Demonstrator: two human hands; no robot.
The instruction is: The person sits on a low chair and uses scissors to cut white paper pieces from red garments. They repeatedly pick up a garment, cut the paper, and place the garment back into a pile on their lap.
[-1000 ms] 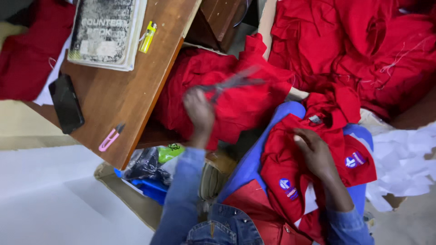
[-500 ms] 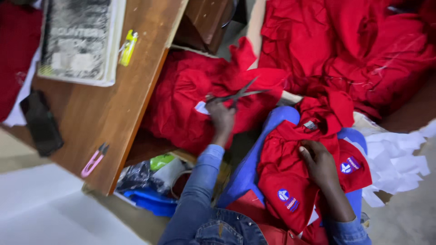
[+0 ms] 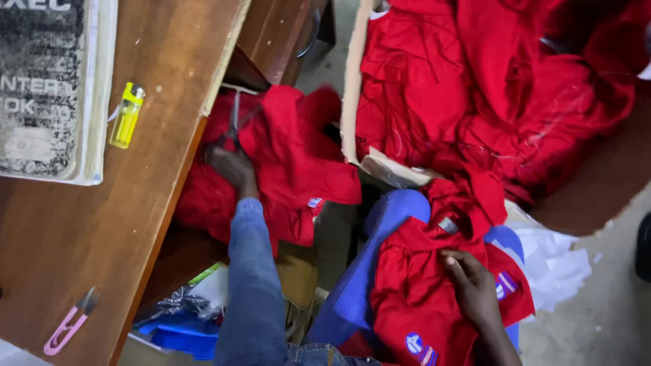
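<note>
Red shirts everywhere, and one on my lap

The big heap of soft red cotton garments fills the cardboard box; the limp red shirt with sewn badges lies across my knees, light and floppy, so I'd grab it by a bunched fold. My right hand rests flat and open on it. My left hand is closed around metal scissors, over the red bundle under the brown wooden desk.

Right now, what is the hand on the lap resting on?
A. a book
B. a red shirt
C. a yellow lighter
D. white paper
B: the right hand lies flat on the red shirt spread over the lap, while the yellow lighter and the book sit up on the wooden table.
</note>
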